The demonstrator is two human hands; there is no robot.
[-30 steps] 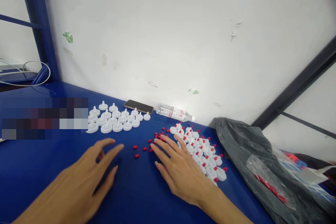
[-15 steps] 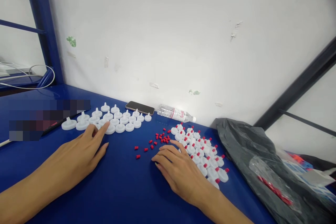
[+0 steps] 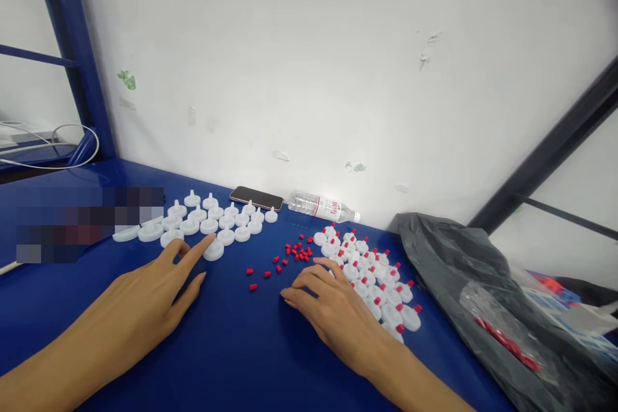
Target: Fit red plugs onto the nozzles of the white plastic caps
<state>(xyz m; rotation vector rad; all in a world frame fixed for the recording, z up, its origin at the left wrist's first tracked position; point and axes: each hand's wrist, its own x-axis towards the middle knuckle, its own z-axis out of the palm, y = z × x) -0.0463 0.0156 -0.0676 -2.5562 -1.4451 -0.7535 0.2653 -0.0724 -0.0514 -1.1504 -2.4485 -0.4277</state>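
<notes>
My left hand is open, its index finger stretched out to a white spouted cap and seeming to touch it. That cap sits slightly in front of a cluster of similar white spouted caps. My right hand is open too, fingers loosely bent and apart, holding nothing visible. It hovers or rests beside the white caps with red tips, hiding some of them. Small loose red tips lie scattered on the table between my hands.
A phone and a clear plastic bottle lie along the wall. On the right, a dark plastic bag bears a clear pouch of red pieces. The blue table meets a blue frame post at left.
My left index finger has moved slightly right and toward me, and one white cap has slid out from the cluster with it. My right hand has stayed nearly in place.
</notes>
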